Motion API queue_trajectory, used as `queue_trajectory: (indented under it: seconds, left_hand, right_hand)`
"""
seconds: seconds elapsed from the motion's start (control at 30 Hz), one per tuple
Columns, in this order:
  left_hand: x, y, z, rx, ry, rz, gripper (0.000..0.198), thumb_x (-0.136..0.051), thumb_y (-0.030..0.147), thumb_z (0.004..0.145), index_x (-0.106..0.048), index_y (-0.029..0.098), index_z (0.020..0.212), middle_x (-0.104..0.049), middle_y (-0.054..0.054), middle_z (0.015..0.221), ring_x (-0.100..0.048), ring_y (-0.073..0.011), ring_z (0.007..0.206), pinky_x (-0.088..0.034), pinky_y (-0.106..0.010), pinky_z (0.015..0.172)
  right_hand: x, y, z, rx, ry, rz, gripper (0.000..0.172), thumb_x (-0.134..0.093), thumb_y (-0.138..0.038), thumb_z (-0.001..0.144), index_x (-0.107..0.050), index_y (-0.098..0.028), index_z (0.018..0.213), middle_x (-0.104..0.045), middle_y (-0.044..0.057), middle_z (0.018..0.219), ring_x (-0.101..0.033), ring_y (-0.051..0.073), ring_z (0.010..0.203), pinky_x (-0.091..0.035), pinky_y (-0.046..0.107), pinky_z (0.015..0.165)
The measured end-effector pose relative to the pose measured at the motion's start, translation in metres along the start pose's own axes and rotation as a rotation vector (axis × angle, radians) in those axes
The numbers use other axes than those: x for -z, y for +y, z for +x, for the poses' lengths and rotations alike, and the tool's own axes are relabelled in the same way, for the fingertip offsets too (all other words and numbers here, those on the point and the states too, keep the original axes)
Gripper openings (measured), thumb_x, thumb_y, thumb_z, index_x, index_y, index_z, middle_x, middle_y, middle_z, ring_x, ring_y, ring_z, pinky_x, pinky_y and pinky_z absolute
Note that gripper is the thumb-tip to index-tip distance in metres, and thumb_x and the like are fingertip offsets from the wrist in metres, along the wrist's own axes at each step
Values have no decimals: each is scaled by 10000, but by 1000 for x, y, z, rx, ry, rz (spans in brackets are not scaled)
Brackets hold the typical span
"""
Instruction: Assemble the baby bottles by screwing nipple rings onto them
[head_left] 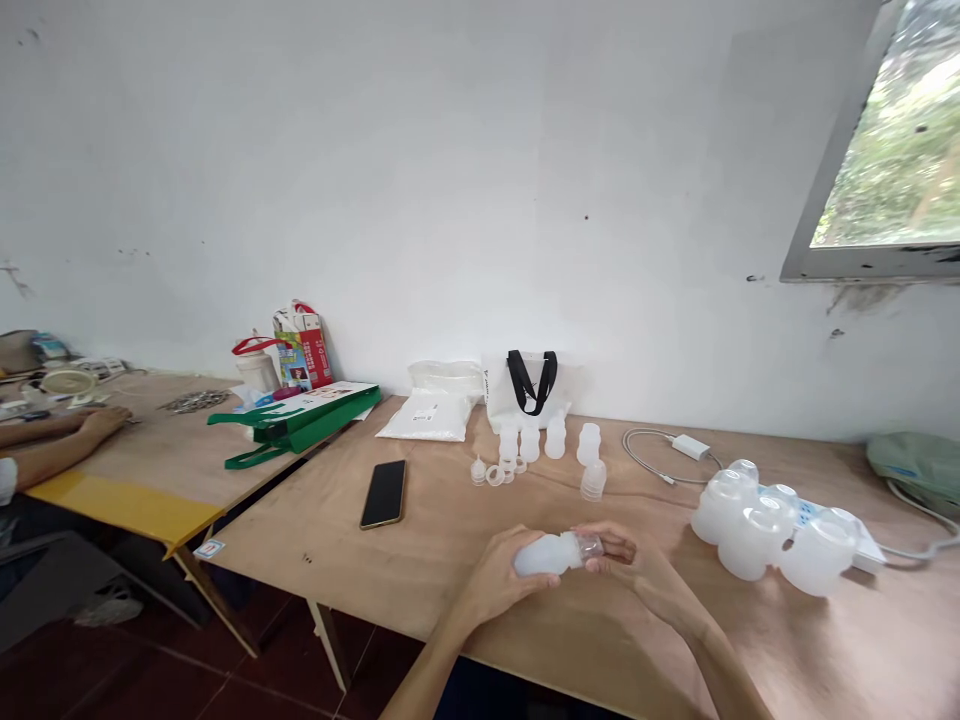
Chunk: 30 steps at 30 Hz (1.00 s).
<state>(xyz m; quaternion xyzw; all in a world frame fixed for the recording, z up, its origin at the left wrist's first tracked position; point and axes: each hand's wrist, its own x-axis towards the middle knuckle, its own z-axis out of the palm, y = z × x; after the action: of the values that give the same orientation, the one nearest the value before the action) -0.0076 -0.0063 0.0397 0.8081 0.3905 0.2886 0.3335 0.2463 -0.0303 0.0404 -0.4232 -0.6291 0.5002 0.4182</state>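
A translucent white plastic bottle lies sideways between my hands, just above the table near its front edge. My left hand is wrapped round the bottle's body. At its other end, the fingers of my right hand close round a clear cap, which sits at the bottle's neck. Whether the cap is tight cannot be seen. Several similar small bottles stand farther back, with loose ring-shaped parts in front of them and a stack of cups beside.
Large capped bottles stand at the right beside a power strip. A charger with its cable lies behind. A phone, white packets and a green bag are leftward. Another person's arm rests on the neighbouring table.
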Motion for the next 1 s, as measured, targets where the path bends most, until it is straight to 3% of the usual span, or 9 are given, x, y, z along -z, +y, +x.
queue_trajectory:
  seconds: [0.2,0.37,0.5,0.6,0.67,0.8,1.0]
  left_hand:
    - [-4,5,0,12,26,8,482,-713,566,879,-739,185,1174,-711,-98,1125,-656,-302,1044,-502,-381,934]
    - [-19,-2,-4,90,11,-15,500,-665,554,924,-625,247,1316,-659,-62,1334,-587,-299,1229,-467,-406,1064]
    - [-25,-10,-6,94,-23,70,511,-570,627,966,-601,258,1319,-660,-57,1340,-552,-287,1282,-464,-413,1089]
    - [-25,-16,-4,24,-34,144,557,-515,615,1004,-562,243,1415,-608,-69,1457,-499,-275,1389,-303,-444,1250]
    - [-25,-19,-2,-16,-47,169,569,-459,597,1035,-533,234,1468,-571,-68,1512,-481,-254,1425,-196,-441,1305]
    - [-23,-21,-1,48,-29,193,622,-509,654,993,-557,250,1464,-555,-57,1533,-460,-272,1445,-238,-445,1291]
    - [-19,-22,-1,-59,-98,301,665,-597,615,959,-519,229,1494,-541,-98,1534,-464,-281,1440,-222,-456,1288]
  right_hand:
    - [-1,0,0,7,43,-1,499,-821,-562,812,-736,-238,1181,-759,120,1226,-687,334,1206,-521,497,1083]
    - [-10,7,3,56,126,34,664,-766,-604,852,-614,-275,1408,-679,120,1389,-663,313,1260,-537,475,1085]
    - [-22,12,6,91,53,26,752,-719,-606,896,-497,-290,1542,-572,110,1522,-558,296,1396,-454,480,1182]
    - [-30,14,7,73,-51,-153,699,-639,-604,951,-485,-301,1562,-578,84,1518,-530,318,1419,-414,524,1206]
    - [-32,17,7,44,-38,-355,650,-624,-596,957,-515,-334,1541,-627,53,1466,-568,350,1376,-416,562,1191]
    - [-25,32,7,21,62,-580,535,-544,-578,999,-591,-347,1478,-639,22,1453,-573,342,1369,-420,521,1189]
    - [-11,65,10,53,-48,-815,519,-477,-470,1029,-555,-286,1508,-462,34,1616,-388,283,1520,-234,530,1290]
